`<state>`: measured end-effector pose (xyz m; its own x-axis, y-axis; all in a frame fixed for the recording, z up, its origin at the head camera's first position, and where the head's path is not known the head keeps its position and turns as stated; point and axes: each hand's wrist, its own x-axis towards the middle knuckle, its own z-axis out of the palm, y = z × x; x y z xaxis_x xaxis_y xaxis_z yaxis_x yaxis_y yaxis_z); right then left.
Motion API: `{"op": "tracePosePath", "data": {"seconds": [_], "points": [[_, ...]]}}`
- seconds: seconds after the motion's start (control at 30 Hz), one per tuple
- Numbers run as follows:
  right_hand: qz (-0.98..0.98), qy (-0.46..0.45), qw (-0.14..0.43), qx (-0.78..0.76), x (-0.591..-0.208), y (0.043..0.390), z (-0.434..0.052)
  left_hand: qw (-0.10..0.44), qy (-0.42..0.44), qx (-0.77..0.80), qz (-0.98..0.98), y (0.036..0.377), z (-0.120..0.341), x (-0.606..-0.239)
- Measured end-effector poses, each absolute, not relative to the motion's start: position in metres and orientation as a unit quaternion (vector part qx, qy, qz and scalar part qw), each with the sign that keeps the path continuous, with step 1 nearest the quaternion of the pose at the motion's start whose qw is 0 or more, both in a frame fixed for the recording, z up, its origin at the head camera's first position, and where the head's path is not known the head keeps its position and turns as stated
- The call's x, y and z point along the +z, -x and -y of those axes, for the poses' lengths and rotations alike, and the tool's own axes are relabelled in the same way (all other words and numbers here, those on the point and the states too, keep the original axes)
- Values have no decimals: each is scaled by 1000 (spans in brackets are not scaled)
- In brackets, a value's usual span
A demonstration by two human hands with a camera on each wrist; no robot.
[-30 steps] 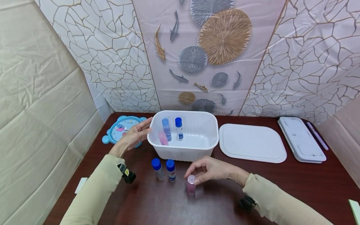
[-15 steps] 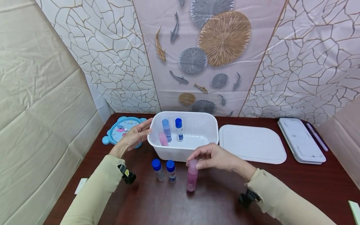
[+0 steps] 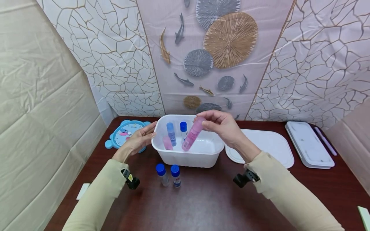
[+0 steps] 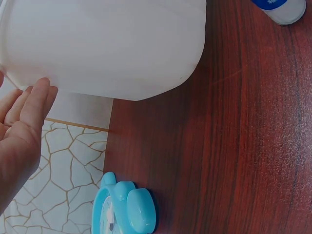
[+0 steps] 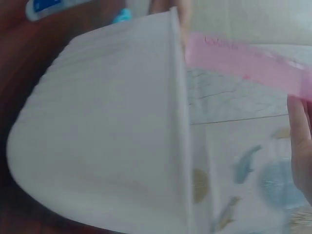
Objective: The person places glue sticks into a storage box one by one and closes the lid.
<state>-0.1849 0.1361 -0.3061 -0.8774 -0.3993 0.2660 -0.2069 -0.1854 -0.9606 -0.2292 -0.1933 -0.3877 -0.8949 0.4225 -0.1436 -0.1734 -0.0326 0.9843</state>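
Head view: the right hand [image 3: 221, 123] pinches the pink tube [image 3: 192, 134] by its cap, its long axis slanting down-left over the white tub [image 3: 214, 150].

Left wrist view: the left hand [image 4: 22, 131] rests relaxed against the tub's left wall.

Right wrist view: the tube crosses above the rim.

The pink glue stick [image 3: 192, 133] is a slim translucent pink tube with a paler pink cap. It hangs tilted over the white tub [image 3: 202, 158], cap end up and to the right, base pointing down and left into the tub's open top, clear of its floor. The tub is a white rectangular plastic basin with rounded corners and a rolled rim, standing upright and open. From the right wrist view the stick [image 5: 243, 61] crosses above the tub's rim [image 5: 178, 87].
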Motion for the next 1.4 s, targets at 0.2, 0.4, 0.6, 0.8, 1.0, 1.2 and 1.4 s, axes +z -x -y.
{"op": "tracePosePath", "data": {"seconds": [0.2, 0.4, 0.6, 0.8, 1.0, 1.2, 1.4], "points": [[-707, 176, 49, -683, -331, 203, -118, 212, -99, 714, -661, 229, 193, -387], [-764, 180, 72, -616, -354, 217, -99, 211, -103, 712, -662, 229, 193, -387], [-791, 192, 97, -572, -364, 223, -87, 212, -103, 713, -660, 229, 193, -387], [-806, 217, 108, -540, -367, 224, -79, 209, -100, 712, -663, 229, 194, -388], [-819, 216, 118, -519, -368, 224, -75, 209, -97, 706, -669, 229, 195, -389], [-829, 209, 120, -505, -367, 224, -75, 207, -98, 707, -669, 229, 194, -389], [-829, 209, 120, -504, -367, 224, -76, 207, -98, 705, -671, 228, 194, -389]]}}
